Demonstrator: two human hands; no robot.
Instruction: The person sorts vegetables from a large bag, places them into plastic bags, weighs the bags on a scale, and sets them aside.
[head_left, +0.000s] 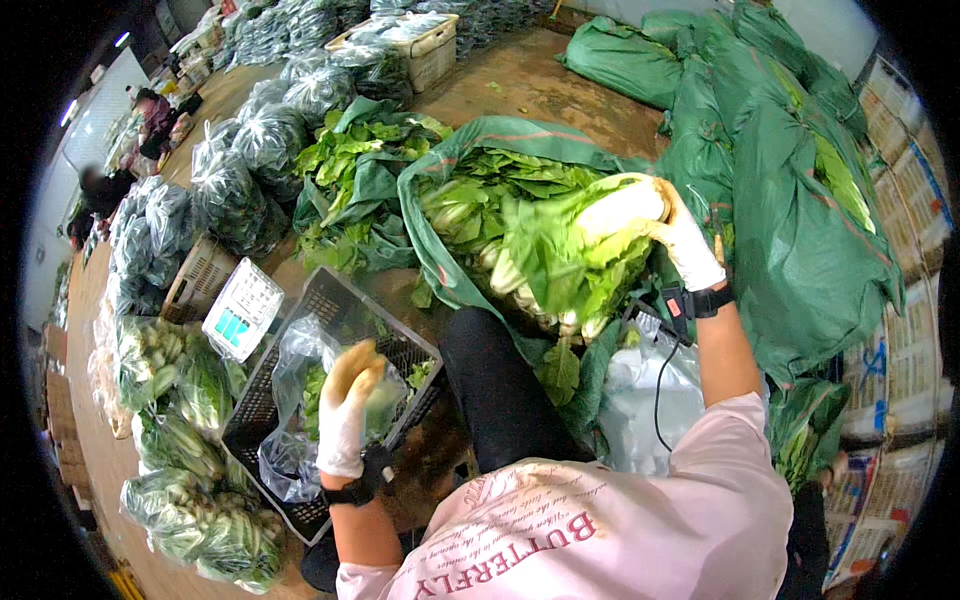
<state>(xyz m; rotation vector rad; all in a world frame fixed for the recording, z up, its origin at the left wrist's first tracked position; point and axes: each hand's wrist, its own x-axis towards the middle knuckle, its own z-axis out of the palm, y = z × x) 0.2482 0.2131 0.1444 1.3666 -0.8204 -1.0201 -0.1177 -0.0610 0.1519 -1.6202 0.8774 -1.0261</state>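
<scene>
My right hand (679, 232), in a white glove, grips a head of leafy green vegetable (600, 225) by its pale base. The leaves blur above an open green woven sack (416, 202) full of similar heads. My left hand (349, 412), in a glove stained yellowish at the fingers, is over a black plastic crate (259, 420). Its fingers are bent close together, and whether they pinch anything cannot be made out. Inside the crate, a clear plastic bag (289, 457) with green leaves lies beside and partly behind this hand.
A digital scale (244, 307) stands left of the crate. Bagged greens (202, 517) lie at the far left. Large filled green sacks (802, 225) rise on the right, and clear plastic bags (637, 390) lie near my right forearm. Two people sit in the left background.
</scene>
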